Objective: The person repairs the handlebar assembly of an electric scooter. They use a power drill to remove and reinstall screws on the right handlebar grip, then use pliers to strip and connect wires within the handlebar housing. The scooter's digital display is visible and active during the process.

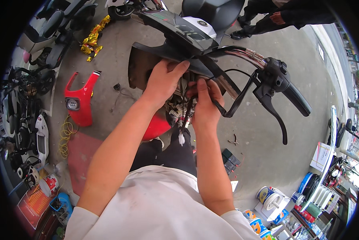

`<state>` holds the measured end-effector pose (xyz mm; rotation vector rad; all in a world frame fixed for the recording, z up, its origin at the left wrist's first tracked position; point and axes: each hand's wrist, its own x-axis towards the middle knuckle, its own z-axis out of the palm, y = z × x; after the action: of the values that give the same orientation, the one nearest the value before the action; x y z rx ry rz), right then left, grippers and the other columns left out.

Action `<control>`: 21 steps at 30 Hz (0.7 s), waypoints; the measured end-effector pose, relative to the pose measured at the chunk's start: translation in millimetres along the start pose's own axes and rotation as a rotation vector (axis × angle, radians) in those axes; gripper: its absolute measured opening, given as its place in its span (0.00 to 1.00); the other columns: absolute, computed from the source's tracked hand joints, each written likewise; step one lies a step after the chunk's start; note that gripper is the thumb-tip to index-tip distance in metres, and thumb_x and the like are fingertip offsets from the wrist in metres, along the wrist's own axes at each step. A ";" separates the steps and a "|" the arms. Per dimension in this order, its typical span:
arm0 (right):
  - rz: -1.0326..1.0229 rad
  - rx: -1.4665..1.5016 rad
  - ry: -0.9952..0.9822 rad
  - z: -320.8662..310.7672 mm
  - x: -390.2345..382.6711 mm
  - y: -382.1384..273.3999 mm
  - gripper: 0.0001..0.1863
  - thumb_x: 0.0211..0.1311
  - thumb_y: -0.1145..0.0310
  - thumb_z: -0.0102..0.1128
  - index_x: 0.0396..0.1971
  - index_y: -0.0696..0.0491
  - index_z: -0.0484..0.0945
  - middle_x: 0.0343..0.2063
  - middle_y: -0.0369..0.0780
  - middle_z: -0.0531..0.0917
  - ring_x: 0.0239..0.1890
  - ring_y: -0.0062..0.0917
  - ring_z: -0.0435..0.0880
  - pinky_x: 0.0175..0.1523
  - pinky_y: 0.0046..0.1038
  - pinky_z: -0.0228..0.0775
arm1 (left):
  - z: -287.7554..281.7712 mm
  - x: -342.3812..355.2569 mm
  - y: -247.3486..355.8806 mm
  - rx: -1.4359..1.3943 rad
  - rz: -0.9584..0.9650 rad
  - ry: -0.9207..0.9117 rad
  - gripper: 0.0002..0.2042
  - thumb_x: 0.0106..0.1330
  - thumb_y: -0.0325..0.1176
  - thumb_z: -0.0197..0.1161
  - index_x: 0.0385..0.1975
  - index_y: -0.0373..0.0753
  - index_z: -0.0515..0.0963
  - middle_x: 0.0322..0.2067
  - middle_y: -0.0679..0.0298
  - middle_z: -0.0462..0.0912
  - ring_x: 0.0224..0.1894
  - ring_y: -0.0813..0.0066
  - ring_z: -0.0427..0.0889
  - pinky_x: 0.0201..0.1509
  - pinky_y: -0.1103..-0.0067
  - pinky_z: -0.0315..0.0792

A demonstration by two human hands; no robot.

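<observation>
In the head view, my left hand [164, 80] is closed on the lower edge of the black plastic front cowl [151, 51] of an electric scooter, thumb pressed along it, fingertips hidden behind it. My right hand [206, 98] is closed around dark cables beneath the cowl, among a bundle of wires and connectors [181, 111]; its fingertips are partly hidden. A black cable loop [227, 114] passes beside my right hand. The handlebar grip and brake lever [295, 98] extend to the right, and part of a red body panel [157, 127] shows below my left hand.
A detached red panel [83, 104], yellow cord [64, 136] and gold foil [90, 42] lie on the floor. Parked scooters [43, 128] line the left. Black blocks [229, 160], spools and boxes [268, 198] are lower right. Another person's legs [259, 28] are at the top right.
</observation>
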<state>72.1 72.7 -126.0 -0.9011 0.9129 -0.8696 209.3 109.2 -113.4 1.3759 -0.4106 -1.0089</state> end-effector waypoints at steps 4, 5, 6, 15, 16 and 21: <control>-0.061 -0.196 -0.022 16.1 7.5 -14.2 0.10 0.71 0.68 0.66 0.42 0.60 0.84 0.29 0.36 0.85 0.29 0.17 0.80 0.35 0.21 0.69 | -3.6 -6.5 21.6 -0.074 -0.269 -0.057 0.18 0.74 0.40 0.64 0.52 0.31 0.79 0.40 0.62 0.86 0.37 0.76 0.84 0.44 0.79 0.78; -0.091 -0.299 -0.010 15.9 9.8 -17.2 0.10 0.70 0.67 0.67 0.42 0.60 0.84 0.28 0.35 0.84 0.28 0.16 0.79 0.35 0.20 0.68 | -1.8 -13.3 32.0 -0.067 -0.302 -0.063 0.16 0.74 0.38 0.64 0.52 0.31 0.79 0.39 0.63 0.86 0.35 0.77 0.83 0.42 0.80 0.78; -0.084 -0.323 -0.004 16.8 11.8 -19.5 0.10 0.70 0.67 0.67 0.40 0.60 0.84 0.27 0.35 0.84 0.28 0.15 0.78 0.35 0.20 0.68 | -1.7 -16.7 37.6 -0.059 -0.336 -0.070 0.15 0.74 0.37 0.64 0.52 0.32 0.80 0.37 0.63 0.86 0.33 0.77 0.83 0.39 0.81 0.77; -0.205 -0.400 0.052 -1.8 -3.2 -6.1 0.20 0.68 0.72 0.67 0.59 0.56 0.78 0.25 0.36 0.83 0.26 0.15 0.78 0.33 0.20 0.69 | 4.7 -22.0 24.8 0.247 0.165 0.171 0.07 0.72 0.28 0.66 0.45 0.35 0.84 0.30 0.68 0.84 0.31 0.84 0.79 0.36 0.84 0.74; -0.212 -0.447 0.007 -4.4 -1.8 -4.7 0.22 0.69 0.72 0.66 0.61 0.56 0.76 0.25 0.35 0.83 0.25 0.15 0.79 0.31 0.20 0.69 | 5.7 -19.4 16.2 0.244 0.189 0.225 0.06 0.70 0.27 0.68 0.43 0.34 0.85 0.31 0.68 0.85 0.32 0.84 0.80 0.38 0.84 0.75; -0.173 -0.914 -0.167 -16.3 14.3 -25.7 0.23 0.66 0.72 0.63 0.62 0.49 0.77 0.28 0.44 0.84 0.24 0.28 0.84 0.33 0.29 0.75 | 25.1 -16.4 -11.9 0.073 0.357 0.440 0.06 0.70 0.29 0.69 0.40 0.34 0.82 0.32 0.66 0.85 0.33 0.83 0.81 0.40 0.82 0.77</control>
<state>56.5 46.5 -112.0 -1.8305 1.1047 -0.4805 177.1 108.1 -114.3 1.4784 -0.3458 -0.3870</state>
